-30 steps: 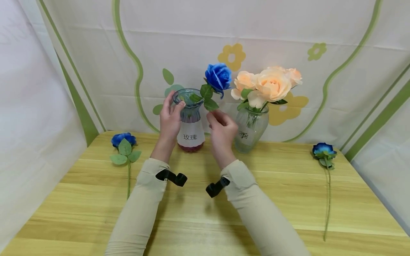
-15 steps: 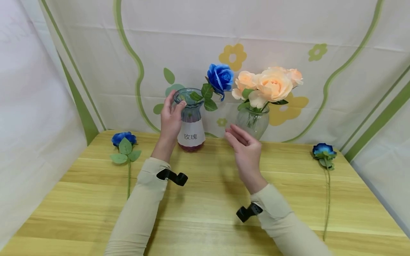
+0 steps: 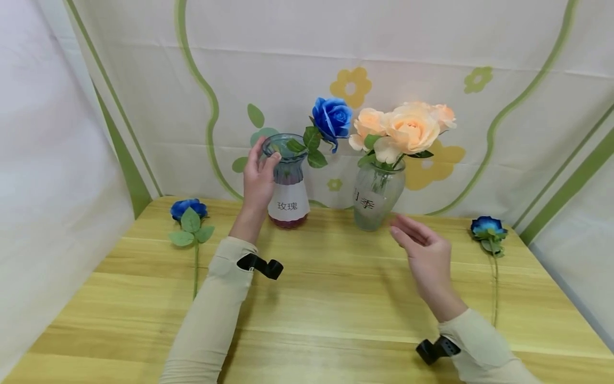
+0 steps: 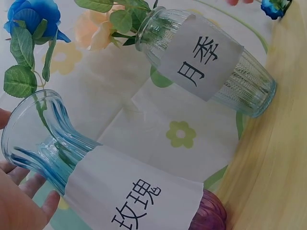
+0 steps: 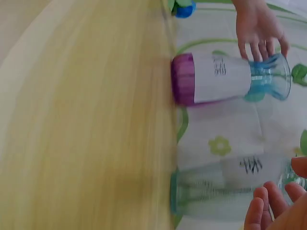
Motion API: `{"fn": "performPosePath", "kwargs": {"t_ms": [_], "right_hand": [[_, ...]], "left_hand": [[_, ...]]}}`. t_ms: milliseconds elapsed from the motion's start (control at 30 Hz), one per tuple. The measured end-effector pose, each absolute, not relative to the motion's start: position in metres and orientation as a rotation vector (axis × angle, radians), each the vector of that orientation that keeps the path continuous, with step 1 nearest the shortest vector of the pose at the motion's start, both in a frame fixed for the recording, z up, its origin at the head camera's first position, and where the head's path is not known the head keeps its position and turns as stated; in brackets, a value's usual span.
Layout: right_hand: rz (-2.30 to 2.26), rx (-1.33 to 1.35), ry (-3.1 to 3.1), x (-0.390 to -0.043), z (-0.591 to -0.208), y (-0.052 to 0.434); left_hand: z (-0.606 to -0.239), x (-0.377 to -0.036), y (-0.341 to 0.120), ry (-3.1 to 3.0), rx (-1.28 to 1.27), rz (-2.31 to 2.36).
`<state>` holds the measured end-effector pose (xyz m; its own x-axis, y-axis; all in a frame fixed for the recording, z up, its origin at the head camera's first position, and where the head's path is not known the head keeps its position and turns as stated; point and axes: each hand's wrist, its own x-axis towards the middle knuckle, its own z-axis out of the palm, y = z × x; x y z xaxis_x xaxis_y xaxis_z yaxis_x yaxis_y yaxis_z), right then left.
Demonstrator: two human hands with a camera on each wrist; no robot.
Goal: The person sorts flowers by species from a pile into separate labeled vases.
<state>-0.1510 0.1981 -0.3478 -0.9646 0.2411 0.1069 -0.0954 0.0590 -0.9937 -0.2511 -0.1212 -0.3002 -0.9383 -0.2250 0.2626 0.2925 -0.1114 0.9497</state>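
Left hand [image 3: 257, 178] grips the blue vase [image 3: 287, 181] neck, best kept steady and upright, while the right hand [image 3: 424, 256] hovers open, holding nothing, near a rose [image 3: 486, 232] on the table

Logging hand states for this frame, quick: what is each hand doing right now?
Left hand: holds the neck of the blue vase, fingers curled round it.
Right hand: open, fingers relaxed, holding nothing, above the table.
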Motion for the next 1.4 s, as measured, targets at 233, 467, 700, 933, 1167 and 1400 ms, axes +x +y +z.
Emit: {"fn": "performPosePath", "kwargs": {"t_ms": [233, 467, 700, 933, 1167, 1400], "right_hand": [[1.893, -0.227, -2.116, -0.149, -0.354, 0.256], [1.869, -0.331, -2.162, -0.154, -0.363, 0.313], [1.809, -0.515, -2.274, -0.157, -0.370, 0.357], [1.583, -0.683, -2.487, -0.158, -0.379, 0.386], [1.551, -0.733, -2.499, -0.160, -0.384, 0.398], [1.487, -0.854, -2.507, -0.162, -0.384, 0.404]], "left_hand": [[-0.299, -0.248, -0.126, -1.833, -0.072, -2.115], [-0.300, -0.247, -0.129, -1.834, -0.063, -2.102], [-0.301, -0.246, -0.129, -1.839, -0.072, -2.107], [-0.301, -0.247, -0.129, -1.845, -0.059, -2.108], [-0.299, -0.249, -0.128, -1.850, -0.073, -2.108], [-0.299, -0.249, -0.129, -1.840, -0.075, -2.103]]}}
